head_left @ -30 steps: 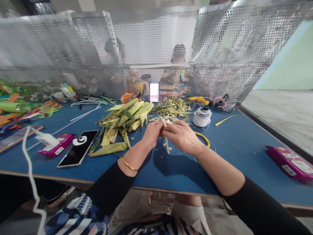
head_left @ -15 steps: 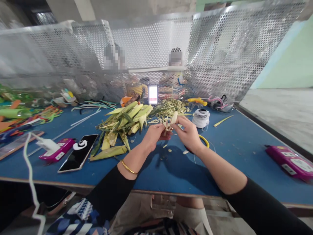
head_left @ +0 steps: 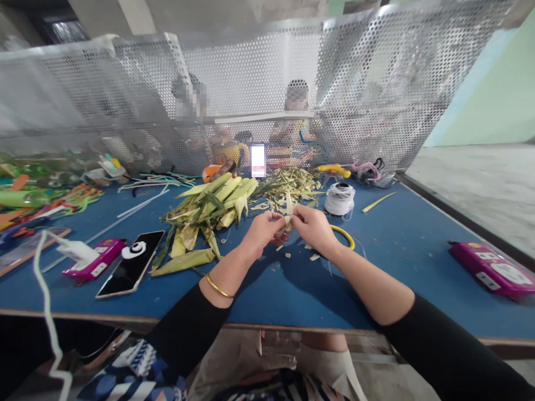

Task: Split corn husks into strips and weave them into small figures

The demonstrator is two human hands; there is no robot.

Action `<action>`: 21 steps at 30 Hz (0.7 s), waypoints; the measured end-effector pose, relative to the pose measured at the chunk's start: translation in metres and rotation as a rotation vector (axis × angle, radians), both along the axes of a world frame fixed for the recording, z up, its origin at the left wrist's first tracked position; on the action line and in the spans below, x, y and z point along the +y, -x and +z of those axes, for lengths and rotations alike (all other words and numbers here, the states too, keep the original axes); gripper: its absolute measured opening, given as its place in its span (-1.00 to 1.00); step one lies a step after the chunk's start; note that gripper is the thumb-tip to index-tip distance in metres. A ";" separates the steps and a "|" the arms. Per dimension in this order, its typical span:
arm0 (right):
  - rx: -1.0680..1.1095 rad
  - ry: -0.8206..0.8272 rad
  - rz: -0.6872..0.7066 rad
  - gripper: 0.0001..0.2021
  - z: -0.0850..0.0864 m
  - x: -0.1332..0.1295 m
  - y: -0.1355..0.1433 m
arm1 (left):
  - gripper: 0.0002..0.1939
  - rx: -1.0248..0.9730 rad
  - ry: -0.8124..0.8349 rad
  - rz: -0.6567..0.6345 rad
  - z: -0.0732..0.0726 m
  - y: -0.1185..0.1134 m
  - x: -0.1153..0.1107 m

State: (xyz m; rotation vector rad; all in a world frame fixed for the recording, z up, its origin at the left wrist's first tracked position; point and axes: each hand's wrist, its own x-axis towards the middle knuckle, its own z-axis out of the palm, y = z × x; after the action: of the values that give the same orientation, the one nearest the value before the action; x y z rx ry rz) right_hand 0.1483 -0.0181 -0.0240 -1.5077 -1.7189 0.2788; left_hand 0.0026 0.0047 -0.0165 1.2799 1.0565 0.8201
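Note:
Between my two hands, above the blue table (head_left: 288,301), is a pale strip of corn husk (head_left: 288,204) with one end pointing up. My left hand (head_left: 264,231) pinches it from the left, fingers closed. From the right, my right hand (head_left: 312,225) grips the same husk between thumb and fingers, almost touching the left. The fingers partly hide the folded lower part. A heap of corn husks (head_left: 217,203) lies left of my hands. Behind them is a pile of husk scraps (head_left: 292,182). A spool of white string (head_left: 340,199) stands to the right.
A yellow ring (head_left: 350,238) lies by my right wrist. A phone (head_left: 131,264) and a magenta box (head_left: 94,262) lie left; another magenta box (head_left: 493,270) is far right. A yellow-handled tool (head_left: 334,170) lies at the back, before a perforated metal screen (head_left: 251,72). People sit behind it.
My hands have drawn closer together around the husk. Its free end, which leaned right, now stands nearly upright. The whole view has shifted slightly.

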 end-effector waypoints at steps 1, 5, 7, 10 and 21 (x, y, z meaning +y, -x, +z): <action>0.046 0.007 0.001 -0.81 -0.002 0.002 0.000 | -0.73 0.011 -0.011 0.036 0.000 0.000 0.000; 0.161 0.062 -0.012 -0.78 -0.007 0.007 0.000 | -0.80 0.029 -0.053 0.086 0.004 -0.001 -0.001; 0.205 0.111 -0.005 -0.75 -0.007 0.008 0.000 | -0.81 0.016 -0.043 0.064 0.006 0.000 -0.002; 0.267 0.192 0.004 -0.70 -0.006 0.009 -0.002 | -0.82 -0.031 0.003 0.007 0.009 0.002 -0.002; 0.367 0.186 -0.046 -0.69 -0.009 0.009 -0.001 | -0.75 -0.010 -0.100 0.083 0.003 -0.005 -0.007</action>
State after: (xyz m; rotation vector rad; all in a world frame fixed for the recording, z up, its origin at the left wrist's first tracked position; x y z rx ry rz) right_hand 0.1494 -0.0092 -0.0326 -1.5151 -1.3949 0.6635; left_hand 0.0075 -0.0018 -0.0140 1.3216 1.0778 0.9508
